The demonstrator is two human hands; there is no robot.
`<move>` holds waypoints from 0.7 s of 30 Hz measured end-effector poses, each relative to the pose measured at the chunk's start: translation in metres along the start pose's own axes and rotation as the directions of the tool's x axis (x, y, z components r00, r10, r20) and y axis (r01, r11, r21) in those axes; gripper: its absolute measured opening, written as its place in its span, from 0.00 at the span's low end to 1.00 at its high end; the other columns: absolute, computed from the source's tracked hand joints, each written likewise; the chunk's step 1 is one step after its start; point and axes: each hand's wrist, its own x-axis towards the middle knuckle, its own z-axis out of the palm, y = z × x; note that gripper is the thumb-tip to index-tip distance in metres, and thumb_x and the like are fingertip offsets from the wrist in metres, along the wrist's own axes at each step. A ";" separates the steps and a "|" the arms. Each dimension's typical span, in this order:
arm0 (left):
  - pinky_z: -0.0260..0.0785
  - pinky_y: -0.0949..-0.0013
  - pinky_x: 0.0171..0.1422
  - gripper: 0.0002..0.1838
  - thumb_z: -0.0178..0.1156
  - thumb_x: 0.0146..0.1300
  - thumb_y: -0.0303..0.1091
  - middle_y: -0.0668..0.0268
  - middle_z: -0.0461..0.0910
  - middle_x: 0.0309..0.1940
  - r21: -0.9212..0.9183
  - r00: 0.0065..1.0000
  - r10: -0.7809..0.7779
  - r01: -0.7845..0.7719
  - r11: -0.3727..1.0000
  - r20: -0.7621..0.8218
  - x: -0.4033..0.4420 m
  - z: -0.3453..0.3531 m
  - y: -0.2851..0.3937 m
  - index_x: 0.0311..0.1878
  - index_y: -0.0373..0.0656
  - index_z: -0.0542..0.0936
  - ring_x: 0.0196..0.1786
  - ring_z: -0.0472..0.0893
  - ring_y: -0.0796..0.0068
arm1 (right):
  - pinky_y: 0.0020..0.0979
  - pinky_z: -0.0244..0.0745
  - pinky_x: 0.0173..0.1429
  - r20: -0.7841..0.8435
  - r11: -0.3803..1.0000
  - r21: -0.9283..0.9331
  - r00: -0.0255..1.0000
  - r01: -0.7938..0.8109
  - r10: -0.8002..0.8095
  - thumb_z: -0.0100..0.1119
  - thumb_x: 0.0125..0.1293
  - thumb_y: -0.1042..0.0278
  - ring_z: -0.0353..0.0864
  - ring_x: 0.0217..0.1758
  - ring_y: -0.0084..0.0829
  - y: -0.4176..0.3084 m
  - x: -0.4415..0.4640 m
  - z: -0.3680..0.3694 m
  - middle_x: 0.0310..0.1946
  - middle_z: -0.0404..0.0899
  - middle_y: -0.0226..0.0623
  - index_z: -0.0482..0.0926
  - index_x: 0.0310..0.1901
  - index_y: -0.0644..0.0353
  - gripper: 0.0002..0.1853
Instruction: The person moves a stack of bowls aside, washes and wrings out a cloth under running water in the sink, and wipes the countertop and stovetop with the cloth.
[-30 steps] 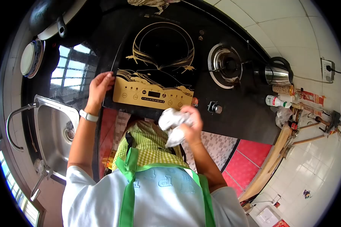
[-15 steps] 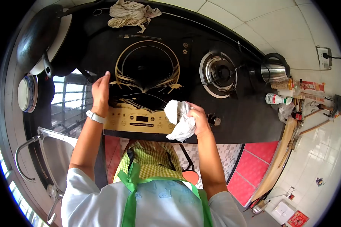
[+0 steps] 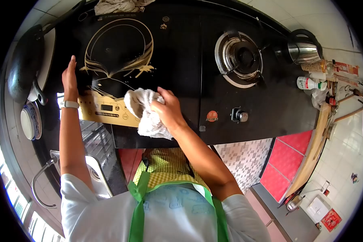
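Note:
My right hand [image 3: 169, 109] is closed on a bunched white cloth [image 3: 151, 124], which hangs over the right end of a gold control panel. That panel belongs to a black induction cooker [image 3: 119, 48] with a gold ring pattern on its glass. At the cooker's left side is my left hand [image 3: 69, 82], its fingers straight and pointing away from me; its thumb is hidden, and I cannot tell whether it presses on the cooker's edge. A white band circles the left wrist.
A gas burner [image 3: 242, 58] and its knob [image 3: 241, 115] are to the right, with a kettle [image 3: 304, 52] and a white bottle [image 3: 308, 83] beyond. Far left stand a wok [image 3: 26, 62] and stacked dishes [image 3: 29, 121]. A crumpled rag [image 3: 121, 6] lies at the back.
The view has shifted. The gap between the cooker's gold panel and the burner knob has widened, and a round red badge now shows there. The right hand and cloth have moved left along with the cooker.

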 end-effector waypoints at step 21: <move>0.64 0.61 0.61 0.21 0.43 0.61 0.27 0.53 0.72 0.51 -0.629 0.794 -0.349 0.607 0.485 0.497 -0.250 0.019 -0.037 0.58 0.31 0.63 0.51 0.75 0.62 | 0.32 0.72 0.51 -0.101 0.913 0.066 0.913 0.403 -0.395 0.58 0.59 0.70 0.75 0.47 0.33 -0.017 -0.101 -0.058 0.48 0.71 0.44 0.62 0.59 0.66 0.27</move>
